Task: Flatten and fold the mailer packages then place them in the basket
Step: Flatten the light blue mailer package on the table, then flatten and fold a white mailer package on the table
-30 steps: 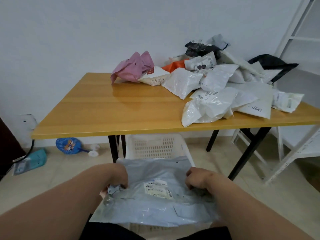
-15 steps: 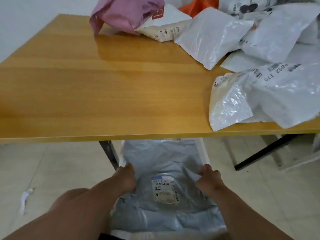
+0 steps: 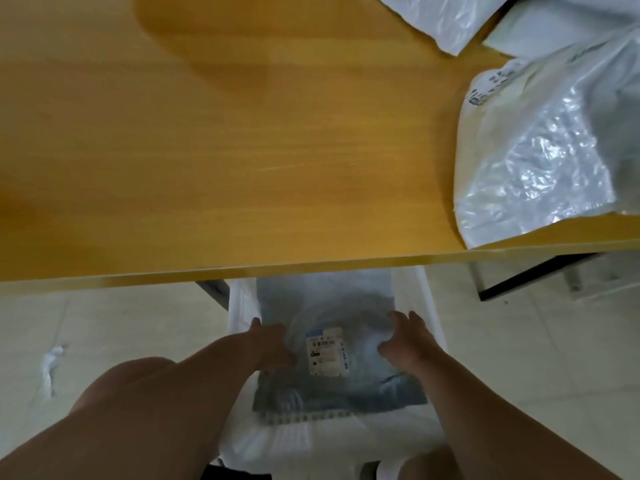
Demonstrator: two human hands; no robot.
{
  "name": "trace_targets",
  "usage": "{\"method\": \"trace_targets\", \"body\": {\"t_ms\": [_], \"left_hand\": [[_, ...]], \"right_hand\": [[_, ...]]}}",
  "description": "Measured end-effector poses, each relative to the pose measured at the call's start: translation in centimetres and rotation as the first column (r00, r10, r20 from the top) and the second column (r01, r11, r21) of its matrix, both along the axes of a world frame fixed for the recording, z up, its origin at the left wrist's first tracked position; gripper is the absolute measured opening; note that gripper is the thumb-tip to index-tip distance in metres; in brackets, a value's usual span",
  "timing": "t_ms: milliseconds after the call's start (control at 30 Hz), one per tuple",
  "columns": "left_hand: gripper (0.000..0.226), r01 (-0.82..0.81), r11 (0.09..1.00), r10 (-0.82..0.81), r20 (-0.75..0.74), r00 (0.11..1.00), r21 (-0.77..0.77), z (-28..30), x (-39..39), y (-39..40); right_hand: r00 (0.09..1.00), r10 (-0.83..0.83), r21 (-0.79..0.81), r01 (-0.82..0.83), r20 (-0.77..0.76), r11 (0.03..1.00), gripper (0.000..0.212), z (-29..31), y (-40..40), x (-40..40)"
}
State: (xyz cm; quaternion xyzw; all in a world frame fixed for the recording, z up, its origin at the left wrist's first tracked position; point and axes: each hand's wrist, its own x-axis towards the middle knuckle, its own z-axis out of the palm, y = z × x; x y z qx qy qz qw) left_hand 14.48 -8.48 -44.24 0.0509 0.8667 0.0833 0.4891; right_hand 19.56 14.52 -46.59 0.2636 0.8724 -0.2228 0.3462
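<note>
The wooden bench (image 3: 242, 150) fills most of the view, closer than half a second ago; the pink and orange packages seen then at its far edge are now out of frame. White mailers (image 3: 540, 161) are piled at the bench's right end, the nearest one overhanging the front edge; its printed label is too blurred to be read. Under the front edge the white basket (image 3: 431, 306) sits on the tiled floor. The grey mailer package (image 3: 332, 306) is now lying inside the basket, lower than before, where it was held by its sides just above. The left hand (image 3: 272, 344) is laid on the package's left part, its fingers hidden, so grip or flat press cannot be told. The right hand (image 3: 403, 341) is spread on the right part, fingers extended and pressing down. A white shipping label (image 3: 327, 351) with a barcode faces up between the hands; its text is illegible. A white scrap (image 3: 50, 367) is seen on the floor, left.
</note>
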Motion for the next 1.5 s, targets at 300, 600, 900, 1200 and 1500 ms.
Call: {"method": "trace_targets", "body": {"t_ms": [300,600,900,1200,1500], "left_hand": [[0.059,0.043,0.997,-0.043,-0.011,0.999,0.058,4.1,-0.7,0.9],[0.063,0.088,0.989,-0.070,-0.147,0.987,0.117,11.1,-0.7,0.8],[0.047,0.119,0.987,-0.082,-0.310,0.947,0.105,21.0,2.2,2.1],[0.035,-0.004,0.916,0.085,-0.183,0.979,0.401,27.2,5.4,2.5],[0.036,0.033,0.799,0.414,-0.588,0.695,0.601,28.9,3.0,2.2]], "right_hand": [[0.983,0.180,-0.106,-0.175,0.040,0.979,0.055,3.4,-1.9,-0.2],[0.927,0.320,-0.069,-0.338,-0.194,0.939,0.053,11.8,-5.1,-1.7],[0.560,0.527,0.347,-0.402,-0.639,0.847,0.016,23.5,-6.5,2.3],[0.059,0.542,0.541,-0.021,-0.838,0.840,0.029,31.6,-6.1,4.7],[0.784,0.397,0.672,0.036,-0.478,0.739,0.096,32.8,-1.3,3.3]]}}
